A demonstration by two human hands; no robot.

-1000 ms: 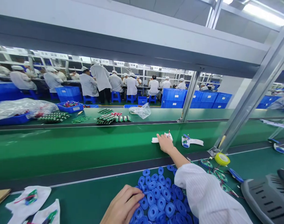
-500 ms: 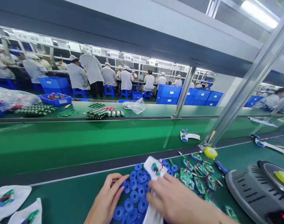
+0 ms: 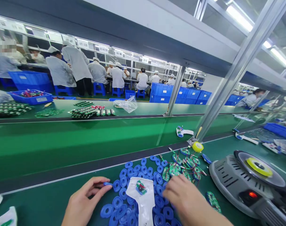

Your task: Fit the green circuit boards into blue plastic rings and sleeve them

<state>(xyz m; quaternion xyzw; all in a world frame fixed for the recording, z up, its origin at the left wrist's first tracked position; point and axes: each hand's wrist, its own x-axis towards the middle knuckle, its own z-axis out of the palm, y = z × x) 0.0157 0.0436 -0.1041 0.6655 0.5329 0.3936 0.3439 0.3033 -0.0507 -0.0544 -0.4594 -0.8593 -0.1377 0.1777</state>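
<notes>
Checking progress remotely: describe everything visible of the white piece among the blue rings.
The white T-shaped sheet, matte, material unclear, has a wide top and a narrower stem pointing toward the person. A small green circuit board sits on the top. It lies over blue rings on the green bench, touched by neither the left hand nor the right hand.

The left hand and right hand are bare, with slim fingers and short, unpainted nails; the left forearm and right forearm show uncovered at the near edge, left and right of centre; the skin is smooth, without visible markings.
</notes>
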